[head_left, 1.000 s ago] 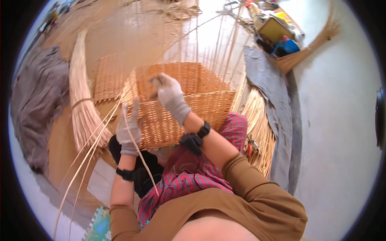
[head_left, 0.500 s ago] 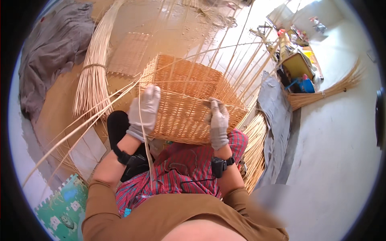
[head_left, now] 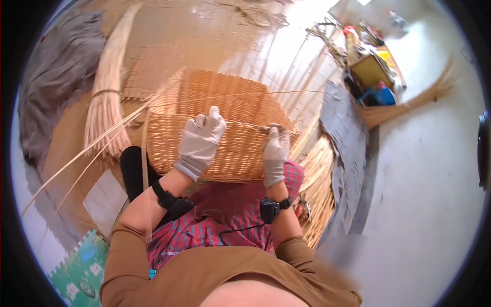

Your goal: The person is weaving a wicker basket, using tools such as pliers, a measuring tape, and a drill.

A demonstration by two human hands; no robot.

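An orange-brown woven wicker basket (head_left: 179, 153) rests over my lap, with pale upright canes and long loose strands (head_left: 76, 166) trailing out to the left. My left hand (head_left: 199, 143), in a pale glove, lies against the near wall, fingers apart and slightly bent at the top edge. My right hand (head_left: 276, 151), also gloved, pinches a strand along that edge near the right corner. Its thumb side is partly hidden.
Cane bundles lie at left (head_left: 107, 107) and right (head_left: 317, 189). There is also a grey cloth heap (head_left: 56, 87), a grey sheet (head_left: 342, 158), a cluttered yellowish box (head_left: 368, 71), a broom-like bundle (head_left: 404, 105) and a green foam mat (head_left: 76, 271).
My left hand has moved rightward along the near rim, away from the left corner. My right hand came down from over the basket to grip the right part of that rim.
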